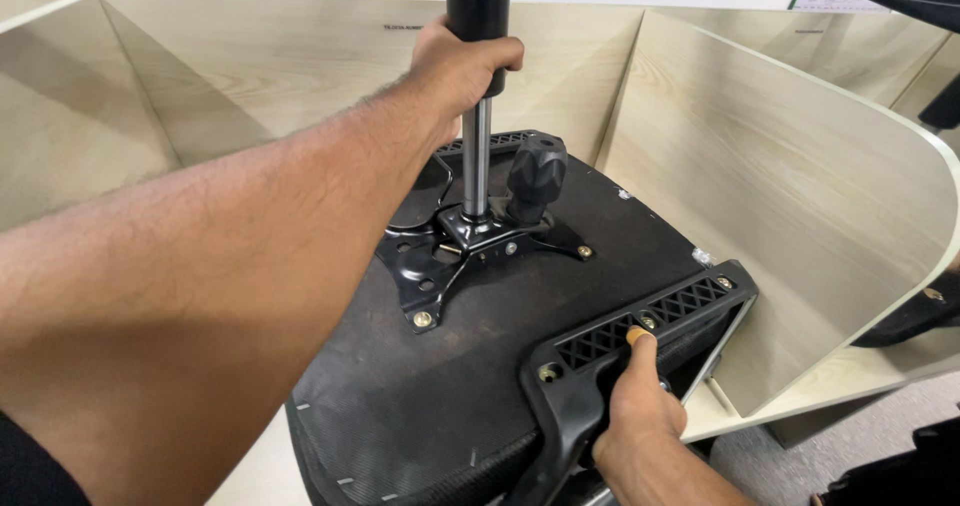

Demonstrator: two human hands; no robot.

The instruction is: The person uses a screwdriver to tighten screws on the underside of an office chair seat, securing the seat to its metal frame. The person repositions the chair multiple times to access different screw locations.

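Left hand [462,66] grasping gas cylinder [478,86] | right hand [640,406] grasping armrest bracket [630,336] | desk partitions [800,196] flank seat [500,366]

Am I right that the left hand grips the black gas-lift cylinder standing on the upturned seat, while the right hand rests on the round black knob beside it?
Not quite. In the head view the left hand does grip the black gas-lift cylinder on the upturned black seat base, but the right hand holds the black ribbed plastic armrest bracket at the seat's edge. The round black knob is untouched.
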